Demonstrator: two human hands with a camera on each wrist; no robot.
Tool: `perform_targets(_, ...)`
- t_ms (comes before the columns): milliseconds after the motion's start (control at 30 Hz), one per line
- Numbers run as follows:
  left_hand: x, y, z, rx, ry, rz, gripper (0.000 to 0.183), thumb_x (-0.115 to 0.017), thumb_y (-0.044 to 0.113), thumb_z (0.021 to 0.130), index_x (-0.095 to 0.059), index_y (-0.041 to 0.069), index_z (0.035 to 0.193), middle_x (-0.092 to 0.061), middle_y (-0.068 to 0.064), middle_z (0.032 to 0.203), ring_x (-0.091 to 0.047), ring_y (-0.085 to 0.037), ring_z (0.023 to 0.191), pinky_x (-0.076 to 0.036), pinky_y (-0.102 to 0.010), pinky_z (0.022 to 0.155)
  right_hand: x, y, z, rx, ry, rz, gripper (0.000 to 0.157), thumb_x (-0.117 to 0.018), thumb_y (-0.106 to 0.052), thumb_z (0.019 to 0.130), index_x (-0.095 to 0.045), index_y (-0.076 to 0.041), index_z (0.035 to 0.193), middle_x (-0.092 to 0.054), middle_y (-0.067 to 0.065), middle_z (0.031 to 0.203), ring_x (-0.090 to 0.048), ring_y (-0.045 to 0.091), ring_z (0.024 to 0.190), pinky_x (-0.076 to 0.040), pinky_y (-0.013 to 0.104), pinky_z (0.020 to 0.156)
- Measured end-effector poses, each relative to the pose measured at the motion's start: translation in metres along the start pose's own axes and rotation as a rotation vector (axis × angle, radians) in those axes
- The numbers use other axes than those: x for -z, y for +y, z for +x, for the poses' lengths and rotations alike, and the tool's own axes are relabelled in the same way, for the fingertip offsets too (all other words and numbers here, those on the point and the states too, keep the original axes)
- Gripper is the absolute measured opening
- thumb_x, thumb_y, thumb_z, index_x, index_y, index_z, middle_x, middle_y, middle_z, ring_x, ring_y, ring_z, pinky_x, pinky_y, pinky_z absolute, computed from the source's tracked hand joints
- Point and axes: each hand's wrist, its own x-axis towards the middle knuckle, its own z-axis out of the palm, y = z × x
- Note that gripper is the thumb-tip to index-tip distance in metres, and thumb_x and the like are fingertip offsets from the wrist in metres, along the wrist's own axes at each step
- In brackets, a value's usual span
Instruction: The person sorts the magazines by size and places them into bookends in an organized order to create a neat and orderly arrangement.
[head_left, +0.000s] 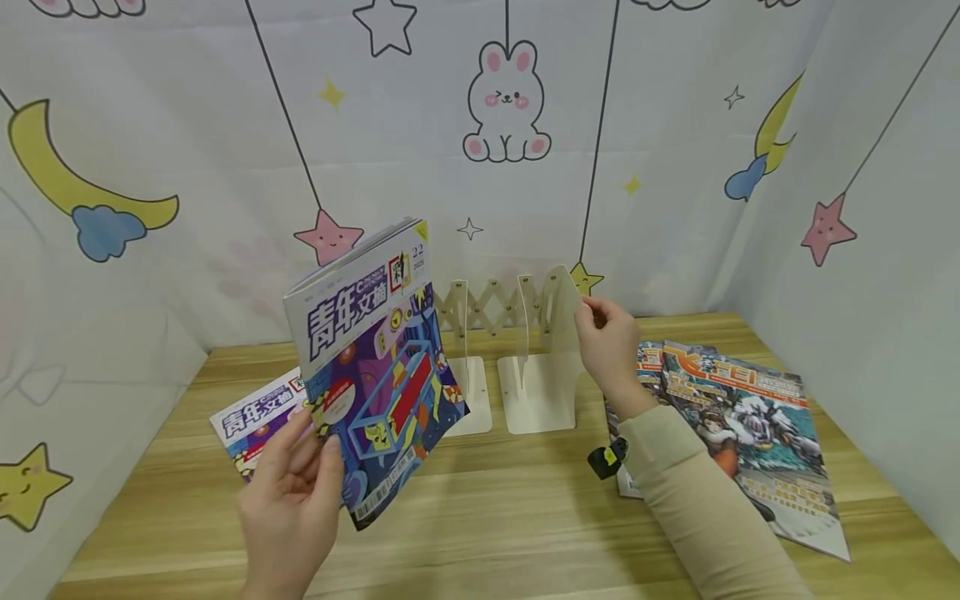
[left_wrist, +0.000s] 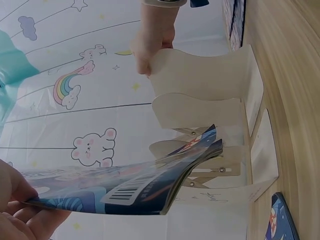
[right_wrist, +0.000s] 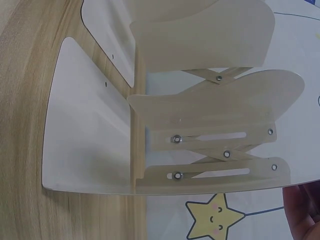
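My left hand [head_left: 292, 492] grips a magazine [head_left: 382, 375] with a purple-lettered title by its lower left edge, thumb on the cover. The magazine is raised and tilted over the table, left of a cream folding bookend [head_left: 551, 350]. Fingers of my right hand [head_left: 607, 342] pinch the upper edge of the bookend's right end plate. In the right wrist view, the bookend's upright plates [right_wrist: 215, 110], slotted bars and flat base [right_wrist: 90, 125] show, with only part of the right hand [right_wrist: 302, 210] at the edge. The left wrist view shows the held magazine [left_wrist: 135, 192] from its lower edge.
Another purple-titled magazine [head_left: 255, 417] lies on the table at the left, partly behind the raised one. At the right, overlapping magazines [head_left: 757, 442] lie beside the right forearm. A patterned curtain [head_left: 420, 150] hangs behind the wooden table [head_left: 525, 517].
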Motion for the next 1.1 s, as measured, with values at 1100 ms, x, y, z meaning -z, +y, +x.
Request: perform_targets(1100, -0.022, -0.02, -0.01, -0.022, 0.058, 0.058, 0.039, -0.056, -0.026, 0.074, -0.053, -0.019, 0.112, -0.063, -0.038, 0.087, -0.058, 0.016, 0.089, -0.049, -0.005, 0.06, 0.001, -0.003, -0.002, -0.006, 0.009, -0.012, 0.028, -0.051, -0.017, 0.095, -0.068, -0.001, 0.11, -0.068, 0.016, 0.096, -0.057, 0.02, 0.076, -0.043, 0.015, 0.058)
